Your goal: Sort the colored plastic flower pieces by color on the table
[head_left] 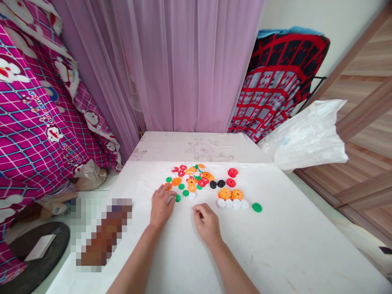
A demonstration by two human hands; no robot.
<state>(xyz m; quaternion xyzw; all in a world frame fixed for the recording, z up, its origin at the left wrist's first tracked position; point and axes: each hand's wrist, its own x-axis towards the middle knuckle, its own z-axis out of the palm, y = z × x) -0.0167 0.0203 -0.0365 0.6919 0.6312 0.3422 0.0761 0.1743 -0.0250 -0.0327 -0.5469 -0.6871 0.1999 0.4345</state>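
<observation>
A heap of small plastic snowflake discs (192, 177) in red, orange, green and white lies on the white table (275, 245). To its right sit sorted discs: two red (232, 177), two black (217, 184), two orange (230, 194), a row of white ones (232, 203) and one green disc (257, 207). My left hand (161, 206) rests at the heap's near left edge, fingers curled over a small white disc and touching an orange one. My right hand (207, 222) lies on the table just in front of the heap, fingers curled in, nothing visible in them.
A pink curtain (183, 61) hangs behind the table. Pink patterned bedding (33, 114) is piled at the left, a red and black blanket (275, 85) leans at the back right, and a white plastic bag (309, 134) lies on the table's far right corner. A dark round object (36, 253) sits low left.
</observation>
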